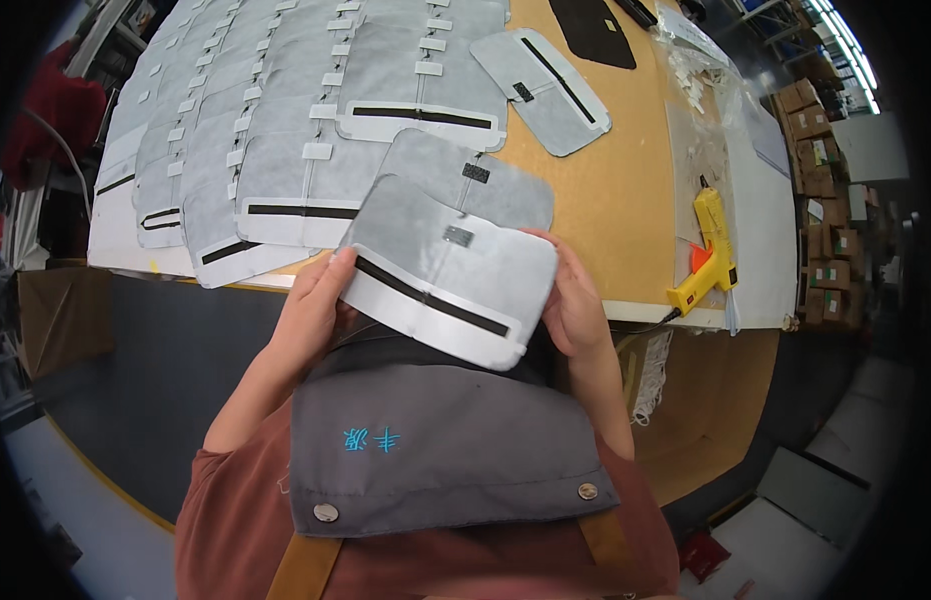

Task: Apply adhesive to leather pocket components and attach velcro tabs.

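Observation:
Between my two hands is a grey fabric panel [485, 260] with rounded corners, a white band and a black strip along its near side, and a small dark patch near its middle. My left hand [315, 290] grips its left edge, thumb on top. On the right edge, my right hand [573, 300] is closed round it, the fingers mostly hidden beneath. The panel is tilted over the table's front edge. Just behind it lies a second grey panel [515, 190] with a dark patch, partly covered by the held one.
Overlapping rows of similar panels [285, 180] with white tabs cover the table's left side. One loose panel [560, 100] and a black panel [593, 30] lie farther back. A yellow glue gun [707, 260] rests at the right of the tan tabletop [635, 200]. Cardboard boxes [823, 240] stand beyond.

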### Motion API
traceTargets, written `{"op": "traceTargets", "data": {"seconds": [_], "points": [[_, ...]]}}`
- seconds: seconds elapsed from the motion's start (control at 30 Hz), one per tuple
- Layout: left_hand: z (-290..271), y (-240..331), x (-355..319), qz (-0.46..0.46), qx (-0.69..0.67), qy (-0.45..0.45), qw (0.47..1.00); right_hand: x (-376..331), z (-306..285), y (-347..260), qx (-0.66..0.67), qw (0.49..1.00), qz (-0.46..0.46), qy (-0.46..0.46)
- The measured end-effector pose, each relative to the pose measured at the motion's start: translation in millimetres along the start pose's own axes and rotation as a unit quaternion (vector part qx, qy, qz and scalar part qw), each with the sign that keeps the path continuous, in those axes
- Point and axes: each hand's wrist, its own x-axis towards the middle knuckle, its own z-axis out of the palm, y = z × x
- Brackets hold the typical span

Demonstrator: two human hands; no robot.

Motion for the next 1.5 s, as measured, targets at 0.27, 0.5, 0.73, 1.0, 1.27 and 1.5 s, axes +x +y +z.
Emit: {"op": "traceTargets", "data": {"seconds": [0.27, 0.5, 0.73, 1.0, 1.27, 1.5], "points": [[-1.1, 5.2, 4.1, 0.117, 0.171, 0.082, 0.975, 1.7, 15.0, -6.9, -0.208, 0.977, -0.053, 0.010], [-7.4, 10.8, 24.6, 0.271, 0.465, 0.148, 0.830, 36.8, -2.5, -6.3, -0.441, 0.879, -0.129, 0.127], [-5.5, 8.1, 21.5, 0.208, 0.504, 0.147, 0.825, 42.5, -9.3, -1.8, -0.450, 0.876, -0.130, 0.120], [2.5, 19.1, 17.3, 0.223, 0.528, 0.194, 0.796, 47.8, -8.4, -18.6, -0.583, 0.782, -0.159, 0.153], [-6.9, 7.1, 48.2, 0.363, 0.619, 0.170, 0.675, 75.6, 0.5, -36.7, -0.705, 0.682, -0.134, 0.137], [-7.0, 0.7, 46.3, 0.383, 0.606, 0.194, 0.670, 59.3, 15.9, -44.2, -0.579, 0.809, -0.019, 0.101]]}}
